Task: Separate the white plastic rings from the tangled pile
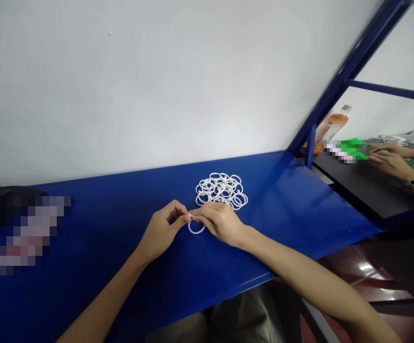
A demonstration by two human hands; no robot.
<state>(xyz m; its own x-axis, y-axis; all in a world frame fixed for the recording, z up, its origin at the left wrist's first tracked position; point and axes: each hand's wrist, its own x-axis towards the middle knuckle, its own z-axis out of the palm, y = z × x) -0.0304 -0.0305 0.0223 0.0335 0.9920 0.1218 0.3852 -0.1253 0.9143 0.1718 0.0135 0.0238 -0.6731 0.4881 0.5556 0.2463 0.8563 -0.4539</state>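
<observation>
A thin white ring (196,232) is pinched between my two hands above the blue table, its lower curve hanging below my fingertips. My left hand (166,228) grips it at the upper left with thumb and forefinger. On the other side, my right hand (223,221) closes its fingertips on the same spot, where a small white part shows. Just behind my right hand lies a loose pile of similar white rings (221,188), some with small knobs. My right hand hides the front edge of that pile.
The blue tabletop (121,190) meets a white wall (157,85). A dark bag-like item (10,197) and a blurred-out object (31,238) lie at left. Beyond a blue frame (339,85), another person's hands (393,159) handle green pieces near a bottle (332,126).
</observation>
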